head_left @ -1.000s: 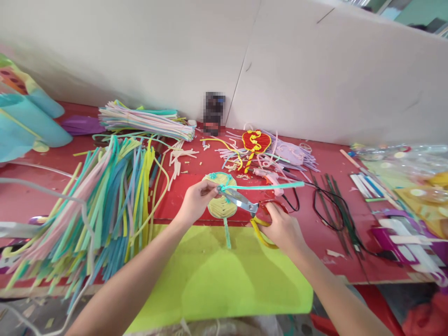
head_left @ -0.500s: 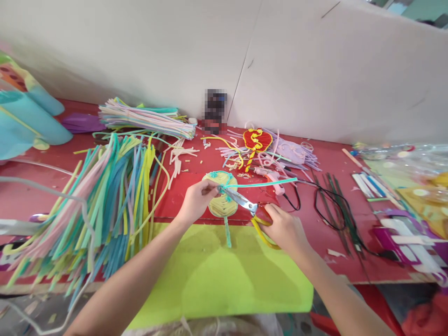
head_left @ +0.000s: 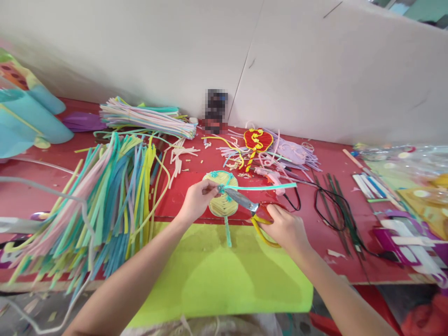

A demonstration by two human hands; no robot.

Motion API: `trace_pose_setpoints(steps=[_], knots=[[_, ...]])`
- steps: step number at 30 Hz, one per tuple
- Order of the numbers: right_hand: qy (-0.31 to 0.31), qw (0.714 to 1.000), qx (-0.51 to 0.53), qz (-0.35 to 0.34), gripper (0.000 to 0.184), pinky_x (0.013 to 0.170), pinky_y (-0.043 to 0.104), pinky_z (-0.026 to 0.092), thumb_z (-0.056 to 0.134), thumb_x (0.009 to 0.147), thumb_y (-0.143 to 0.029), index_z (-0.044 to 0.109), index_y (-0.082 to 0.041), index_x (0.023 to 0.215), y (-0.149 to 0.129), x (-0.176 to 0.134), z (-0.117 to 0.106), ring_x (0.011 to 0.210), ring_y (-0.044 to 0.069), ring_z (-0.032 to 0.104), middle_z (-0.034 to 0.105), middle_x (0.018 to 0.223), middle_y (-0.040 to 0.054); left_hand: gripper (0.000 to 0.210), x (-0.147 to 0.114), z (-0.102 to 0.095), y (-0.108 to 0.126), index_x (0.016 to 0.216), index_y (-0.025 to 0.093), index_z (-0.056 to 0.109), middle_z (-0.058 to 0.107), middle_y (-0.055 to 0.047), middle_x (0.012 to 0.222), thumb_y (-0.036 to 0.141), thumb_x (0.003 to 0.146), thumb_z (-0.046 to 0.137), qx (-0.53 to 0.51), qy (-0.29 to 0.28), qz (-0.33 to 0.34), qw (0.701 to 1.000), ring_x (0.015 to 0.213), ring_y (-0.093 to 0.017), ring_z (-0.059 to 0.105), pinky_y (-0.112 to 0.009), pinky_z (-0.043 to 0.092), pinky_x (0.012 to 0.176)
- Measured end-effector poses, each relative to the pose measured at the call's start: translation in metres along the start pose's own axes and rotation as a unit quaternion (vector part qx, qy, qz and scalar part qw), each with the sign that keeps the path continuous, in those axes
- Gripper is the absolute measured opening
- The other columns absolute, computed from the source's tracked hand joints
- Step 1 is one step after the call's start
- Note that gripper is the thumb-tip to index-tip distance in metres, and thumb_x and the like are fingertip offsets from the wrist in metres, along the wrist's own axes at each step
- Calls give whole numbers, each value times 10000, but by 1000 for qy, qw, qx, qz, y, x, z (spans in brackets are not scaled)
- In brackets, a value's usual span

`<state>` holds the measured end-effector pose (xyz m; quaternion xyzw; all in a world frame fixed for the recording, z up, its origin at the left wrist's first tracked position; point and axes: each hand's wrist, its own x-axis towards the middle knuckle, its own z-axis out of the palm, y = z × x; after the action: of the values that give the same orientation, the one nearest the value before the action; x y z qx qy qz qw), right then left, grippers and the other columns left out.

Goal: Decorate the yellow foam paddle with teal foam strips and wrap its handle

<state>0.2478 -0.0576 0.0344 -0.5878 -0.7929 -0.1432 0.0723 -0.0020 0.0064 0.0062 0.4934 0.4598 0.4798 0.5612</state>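
The teal strip (head_left: 262, 187) is being pinched near one end by the left grip (head_left: 196, 201), while the scissors (head_left: 243, 200) are being held by the handles in the right grip (head_left: 290, 229). The strip's long loose part is pointing away from the left grip, above the right one. Compared with half a second ago, this loose end is hanging a little lower, and more of the red handle is showing, so the scissors are perhaps being opened. The blades are being kept right by the left fingertips; whether the strip is being bitten cannot be told. No piece is being seen to drop, so the snipping seems not to be done. The round yellow piece (head_left: 219, 206) is sitting just beside the left grip, behind the blades.
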Motion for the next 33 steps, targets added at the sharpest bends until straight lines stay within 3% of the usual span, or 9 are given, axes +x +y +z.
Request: trace_pose_setpoints(steps=[5, 24, 33], knots=[[22, 1000, -17, -7, 425, 518, 259, 258, 443, 806, -571, 557, -177, 695, 2, -1, 2, 621, 159, 575, 600, 619, 47, 174, 0, 0, -1, 807, 158, 615, 672, -32, 758, 309, 721, 628, 1, -5, -1, 1000, 713, -157, 663, -316, 530, 752], [-43, 998, -39, 27, 473, 500, 268, 214, 416, 788, -619, 574, -177, 842, -2, 1, -4, 671, 186, 582, 636, 755, 77, 168, 0, 1, 0, 788, 162, 617, 667, -27, 734, 313, 715, 632, -6, -16, 4, 1000, 682, -150, 655, -304, 533, 720], [-20, 999, -43, -1, 457, 513, 266, 236, 430, 795, -605, 582, -176, 838, -4, 5, -3, 662, 177, 577, 638, 730, 69, 141, -1, 5, 0, 753, 157, 606, 658, -21, 716, 292, 715, 623, -10, -15, -11, 1000, 662, -145, 651, -297, 531, 702]])
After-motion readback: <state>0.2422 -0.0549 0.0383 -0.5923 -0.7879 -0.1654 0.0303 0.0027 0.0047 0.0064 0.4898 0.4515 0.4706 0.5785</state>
